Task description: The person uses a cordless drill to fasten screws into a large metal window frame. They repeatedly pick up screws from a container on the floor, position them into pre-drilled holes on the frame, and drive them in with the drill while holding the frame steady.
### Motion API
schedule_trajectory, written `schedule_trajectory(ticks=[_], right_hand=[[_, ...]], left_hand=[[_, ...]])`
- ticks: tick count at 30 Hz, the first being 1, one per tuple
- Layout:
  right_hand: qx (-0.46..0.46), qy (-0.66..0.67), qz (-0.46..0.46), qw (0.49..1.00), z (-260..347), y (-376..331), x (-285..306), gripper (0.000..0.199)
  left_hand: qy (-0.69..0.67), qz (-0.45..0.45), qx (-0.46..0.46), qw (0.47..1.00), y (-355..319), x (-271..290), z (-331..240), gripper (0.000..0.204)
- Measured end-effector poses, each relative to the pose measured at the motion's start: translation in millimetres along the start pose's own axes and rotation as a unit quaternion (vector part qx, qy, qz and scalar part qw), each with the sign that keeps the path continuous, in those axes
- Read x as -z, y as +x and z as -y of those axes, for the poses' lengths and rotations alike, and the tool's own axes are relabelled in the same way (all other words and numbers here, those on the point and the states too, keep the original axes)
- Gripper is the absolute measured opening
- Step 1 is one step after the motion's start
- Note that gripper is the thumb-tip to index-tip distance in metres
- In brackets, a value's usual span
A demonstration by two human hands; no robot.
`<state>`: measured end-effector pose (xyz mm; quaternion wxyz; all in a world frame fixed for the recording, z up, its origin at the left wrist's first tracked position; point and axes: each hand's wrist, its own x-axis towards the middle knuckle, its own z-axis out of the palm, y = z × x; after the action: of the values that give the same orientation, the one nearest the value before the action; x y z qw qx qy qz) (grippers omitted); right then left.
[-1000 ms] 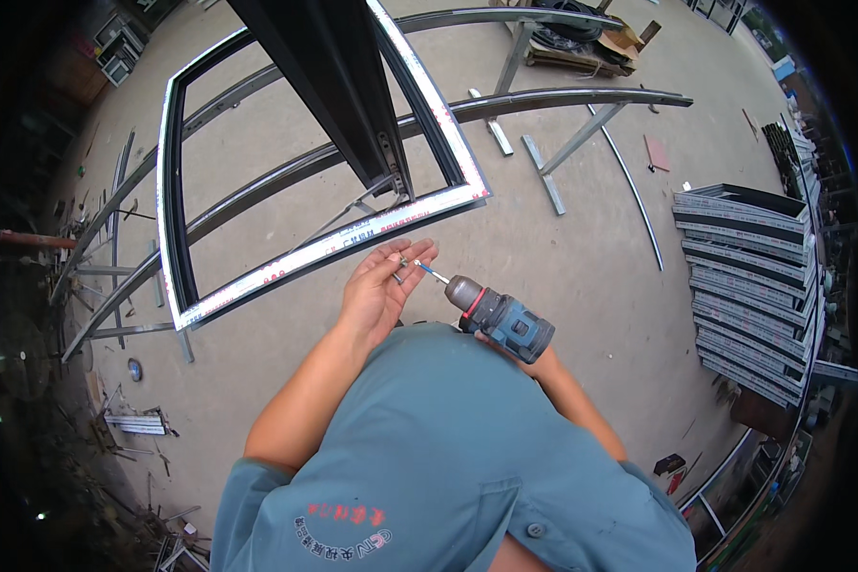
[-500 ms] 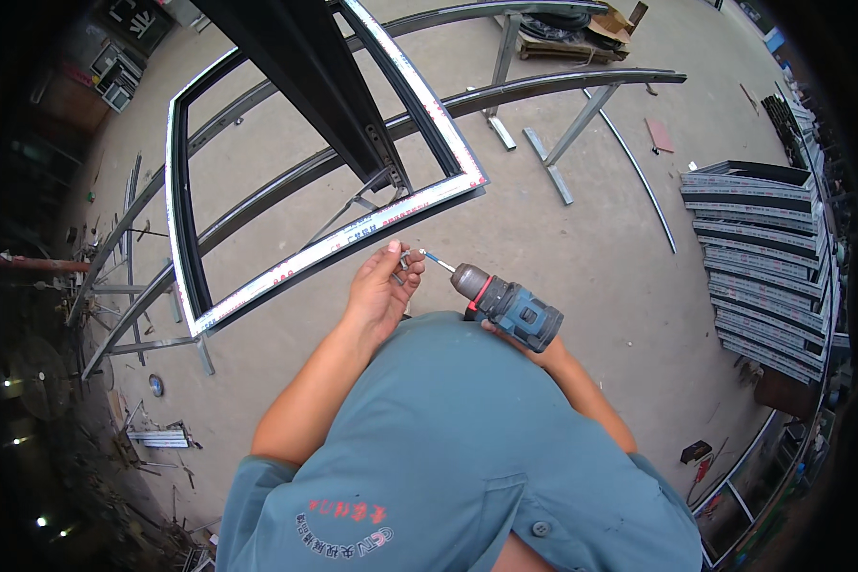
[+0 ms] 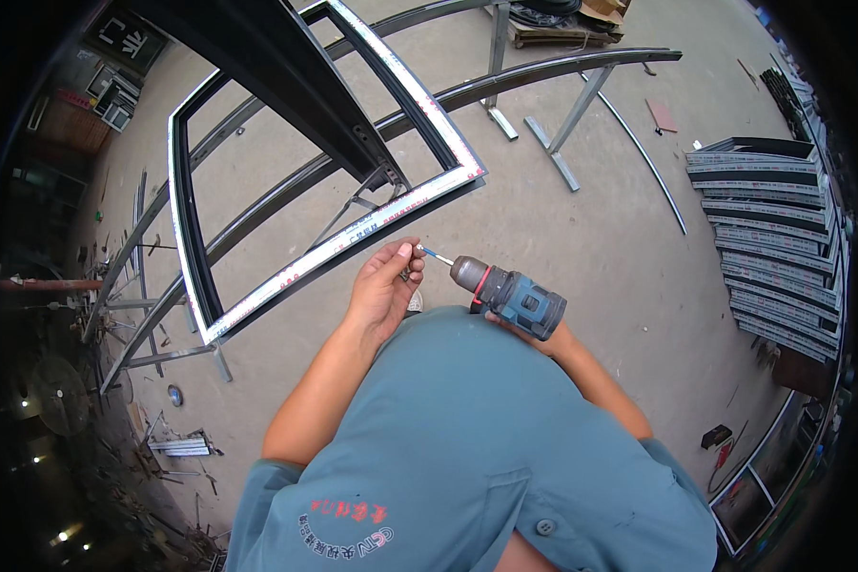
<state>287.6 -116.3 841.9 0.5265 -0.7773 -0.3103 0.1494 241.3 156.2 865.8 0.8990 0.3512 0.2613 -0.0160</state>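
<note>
My right hand (image 3: 520, 327) grips a blue and black cordless drill (image 3: 520, 302) from beneath, mostly hidden by the tool. Its chuck points left and holds a thin driver bit (image 3: 437, 256) with a blue band. My left hand (image 3: 386, 281) is closed, thumb and forefinger pinching a small metal screw (image 3: 419, 249) at the bit's tip. More small metal pieces show among the curled fingers, too small to tell apart. Just beyond my hands lies a window frame (image 3: 343, 241) with white printed film and black edges. A thin metal stay (image 3: 345, 208) stands at its near side, beside a dark panel (image 3: 286, 86).
Curved metal rails (image 3: 534, 71) on legs hold up the frame. At right lies a stack of film-covered profiles (image 3: 772, 234). A long thin bar (image 3: 639, 148) rests on the floor, and a pallet with coiled material (image 3: 562, 29) stands at the back.
My left fingers have closed further and pinch the screw against the bit's tip. The drill has shifted very slightly, and the whole view has tilted a little.
</note>
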Motion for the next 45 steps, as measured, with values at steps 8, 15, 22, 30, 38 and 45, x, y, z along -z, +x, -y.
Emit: schedule_trajectory(ticks=[8, 15, 22, 30, 38, 45], right_hand=[[-0.015, 0.055, -0.005, 0.998, 4, 3, 4, 0.024], [-0.033, 0.118, 0.06, 0.991, -10, 8, 4, 0.025], [-0.027, 0.104, 0.058, 0.993, -10, 3, 5, 0.025], [0.033, 0.103, 0.058, 0.992, -18, 2, 2, 0.023], [-0.073, 0.194, 0.037, 0.978, -17, 3, -9, 0.023], [0.015, 0.057, -0.038, 0.998, -2, 23, -33, 0.023]], left_hand=[[0.056, 0.03, -0.005, 0.998, -1, 2, -6, 0.029], [0.011, 0.025, 0.036, 0.999, -6, 6, -6, 0.027], [0.032, 0.015, 0.05, 0.998, -9, 8, -7, 0.028], [-0.009, -0.011, 0.051, 0.999, -7, 10, -1, 0.028], [0.046, 0.018, 0.099, 0.994, -4, 21, -22, 0.029], [0.063, 0.027, 0.174, 0.982, 25, 27, -60, 0.028]])
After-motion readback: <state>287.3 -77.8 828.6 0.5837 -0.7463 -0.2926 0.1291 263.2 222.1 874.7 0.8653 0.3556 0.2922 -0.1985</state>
